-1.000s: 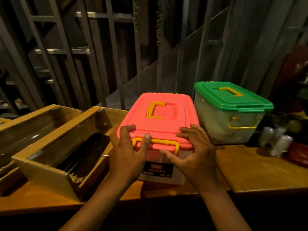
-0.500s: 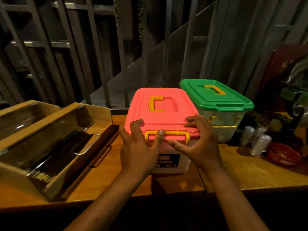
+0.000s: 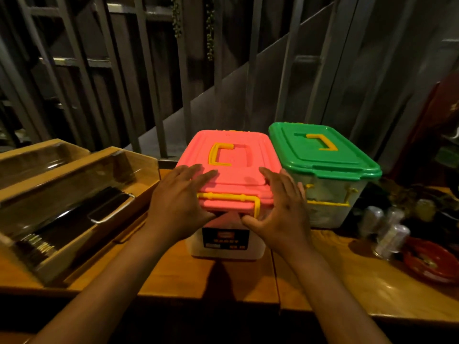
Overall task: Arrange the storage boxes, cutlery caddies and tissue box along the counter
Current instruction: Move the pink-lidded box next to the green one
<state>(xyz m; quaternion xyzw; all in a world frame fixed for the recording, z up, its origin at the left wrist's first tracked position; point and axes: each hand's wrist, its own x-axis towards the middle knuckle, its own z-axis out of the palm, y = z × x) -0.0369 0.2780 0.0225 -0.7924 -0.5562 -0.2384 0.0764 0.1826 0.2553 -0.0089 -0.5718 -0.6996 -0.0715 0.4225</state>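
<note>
A wooden bench point(image 3: 223, 276) of warm orange planks runs across the view, its near edge dropping into shadow. Behind its far edge stand grey metal railings point(image 3: 149, 78) and a sloping stair side, in a dim room. On the left end of the bench lie two wooden cutlery caddies point(image 3: 74, 194) side by side, the nearer one holding dark cutlery and a wire handle. Near the middle stands the pink-lidded storage box point(image 3: 231, 175) with yellow handle and clasp; just beside it on the right, touching or nearly so, is the green-lidded storage box point(image 3: 323, 157). Toward the right end sit small shakers point(image 3: 390, 237) and a red dish point(image 3: 429, 261), blurred.

The left hand point(image 3: 178, 209) lies flat with spread fingers on the pink lid's near left corner, thumb under the rim. The right hand point(image 3: 280, 212) is likewise spread over the near right corner, thumb below the clasp.

A dark label on the pink box's front carries writing too blurred to read.
</note>
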